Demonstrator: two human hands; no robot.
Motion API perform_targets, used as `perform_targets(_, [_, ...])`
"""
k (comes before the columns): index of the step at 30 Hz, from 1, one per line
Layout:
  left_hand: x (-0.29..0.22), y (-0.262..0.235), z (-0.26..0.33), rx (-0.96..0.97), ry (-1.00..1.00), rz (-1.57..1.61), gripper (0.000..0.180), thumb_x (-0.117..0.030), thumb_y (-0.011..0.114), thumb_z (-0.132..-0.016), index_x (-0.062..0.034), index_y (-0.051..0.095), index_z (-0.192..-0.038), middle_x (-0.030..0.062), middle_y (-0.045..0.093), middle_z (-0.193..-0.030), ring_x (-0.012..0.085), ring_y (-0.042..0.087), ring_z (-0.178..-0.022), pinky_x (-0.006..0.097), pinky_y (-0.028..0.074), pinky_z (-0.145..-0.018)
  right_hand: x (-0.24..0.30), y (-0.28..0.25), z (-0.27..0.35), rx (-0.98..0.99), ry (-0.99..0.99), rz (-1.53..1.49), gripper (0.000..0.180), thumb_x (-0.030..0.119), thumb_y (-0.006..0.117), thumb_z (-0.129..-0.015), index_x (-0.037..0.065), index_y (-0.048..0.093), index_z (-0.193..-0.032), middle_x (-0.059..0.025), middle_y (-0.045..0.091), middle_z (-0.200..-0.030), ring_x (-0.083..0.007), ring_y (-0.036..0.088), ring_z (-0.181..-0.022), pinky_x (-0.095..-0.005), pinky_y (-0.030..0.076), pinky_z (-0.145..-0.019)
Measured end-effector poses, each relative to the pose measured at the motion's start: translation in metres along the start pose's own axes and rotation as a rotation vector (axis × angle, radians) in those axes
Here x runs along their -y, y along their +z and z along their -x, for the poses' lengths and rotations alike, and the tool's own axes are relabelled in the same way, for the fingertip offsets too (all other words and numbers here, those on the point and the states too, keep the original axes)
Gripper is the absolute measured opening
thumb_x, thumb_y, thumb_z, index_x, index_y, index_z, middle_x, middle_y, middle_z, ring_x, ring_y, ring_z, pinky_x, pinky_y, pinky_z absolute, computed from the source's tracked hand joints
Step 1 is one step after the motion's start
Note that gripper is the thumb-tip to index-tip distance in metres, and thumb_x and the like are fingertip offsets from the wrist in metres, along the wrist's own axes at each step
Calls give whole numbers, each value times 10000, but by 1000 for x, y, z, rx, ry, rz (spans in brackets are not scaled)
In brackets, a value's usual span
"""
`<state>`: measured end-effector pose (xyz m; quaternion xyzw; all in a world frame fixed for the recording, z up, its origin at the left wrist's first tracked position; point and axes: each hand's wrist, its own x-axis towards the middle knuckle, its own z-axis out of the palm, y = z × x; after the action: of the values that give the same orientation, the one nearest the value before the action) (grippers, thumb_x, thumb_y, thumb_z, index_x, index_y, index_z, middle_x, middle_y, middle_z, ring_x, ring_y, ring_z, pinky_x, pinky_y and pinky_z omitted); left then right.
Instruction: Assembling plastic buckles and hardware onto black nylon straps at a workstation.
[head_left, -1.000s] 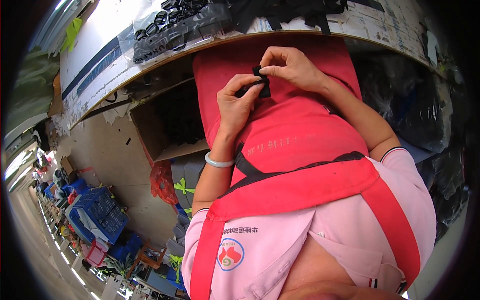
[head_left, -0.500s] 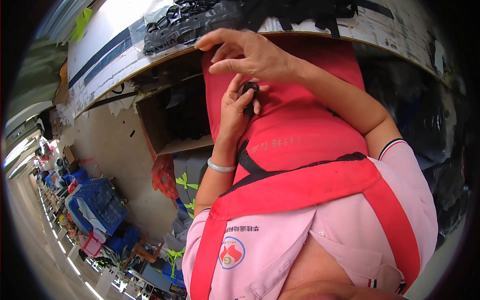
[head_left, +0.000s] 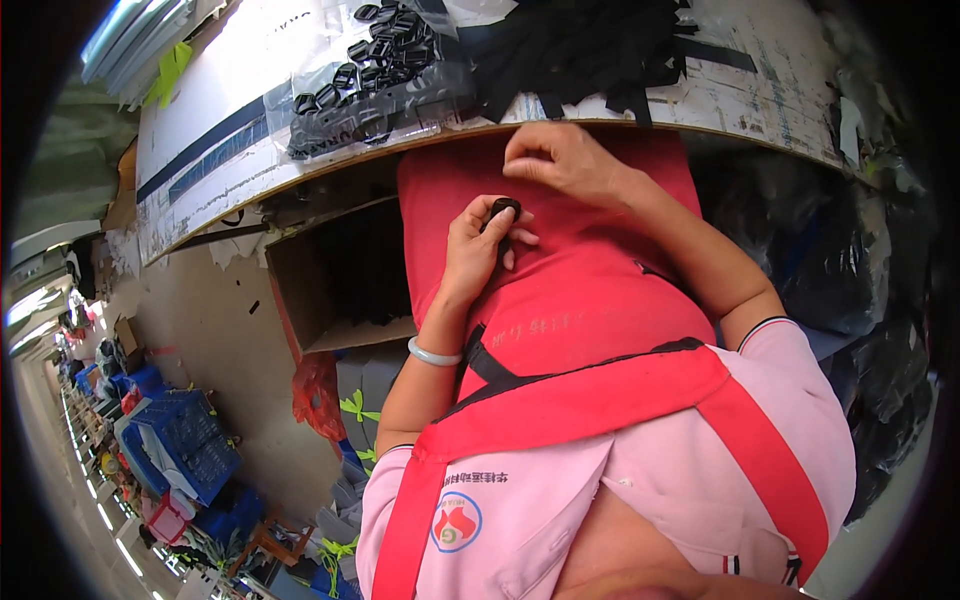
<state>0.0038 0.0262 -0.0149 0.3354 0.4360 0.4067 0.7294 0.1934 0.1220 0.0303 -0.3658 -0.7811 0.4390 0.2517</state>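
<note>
My left hand (head_left: 478, 245), with a pale bangle (head_left: 434, 352) at the wrist, is closed around a small black piece (head_left: 504, 211). Its thumb presses on the piece, and its other fingers curl over the red apron (head_left: 590, 270); whether the piece is a buckle, a strap or both I cannot tell. Up and to the right, apart from it, my right hand (head_left: 578, 165) is above the apron near the table edge. Its fingers are curled in toward the thumb, and whatever may be between them is hidden.
Black plastic buckles (head_left: 385, 55) lie in a clear bag on the worn white table (head_left: 215, 110). Beside them spreads a heap of black fabric pieces (head_left: 580, 50). Below the table stands an open cardboard box (head_left: 300, 310); black plastic bags (head_left: 830, 250) are at the right.
My right hand has moved right and lower in the picture, and its spread fingers have curled in. The left hand keeps hold of the black piece. More of the table top shows.
</note>
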Motion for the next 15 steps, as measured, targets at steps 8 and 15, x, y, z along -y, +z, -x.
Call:
perform_targets(8, [-3,-12,-12,-29,-51,346,192,-195,547,-987,-35,575,-1088,132,671,-928,178,643,-682,259,492,-529,-35,-3,-31,-316,-326,687,325,173,761,-719,103,682,-1026,-21,586,-1119,-232,498,-1128,-365,371,-984])
perform_targets(15, [-6,-14,-21,2,-78,552,229,-281,548,-989,-57,559,-1034,38,549,-713,177,540,-612,286,452,-536,-2,-18,-25,-535,-438,475,305,115,743,-718,189,713,-1012,7,618,-1065,-219,544,-1043,-350,413,-879])
